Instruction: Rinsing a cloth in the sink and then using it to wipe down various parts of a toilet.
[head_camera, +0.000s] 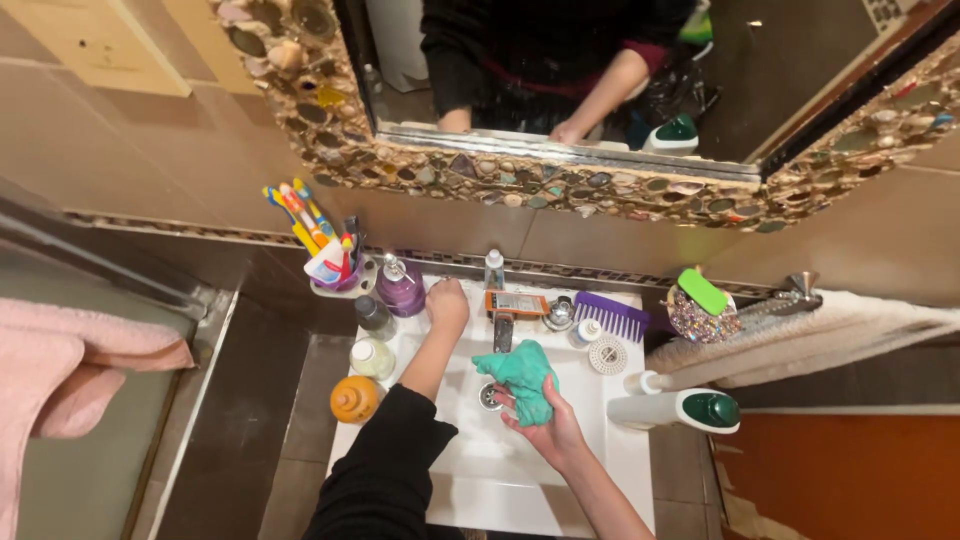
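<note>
Head view: right hand (552, 432) grips the crumpled teal cloth (520, 375) over the white sink basin (500, 470) drain; left hand (446, 303), closed, braces beside the purple soap dispenser (400, 288); wiping calls for firm, even pressure.

You stand in a home bathroom: a white washbasin (500, 470) below a shell-framed mirror (560, 185), a cup of toothbrushes (325, 262), soap bottles (400, 287), a purple comb (612, 315), a pink towel (60, 370) and tiled walls.

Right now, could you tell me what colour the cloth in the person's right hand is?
The cloth is teal green, seen best in the head view.
</note>
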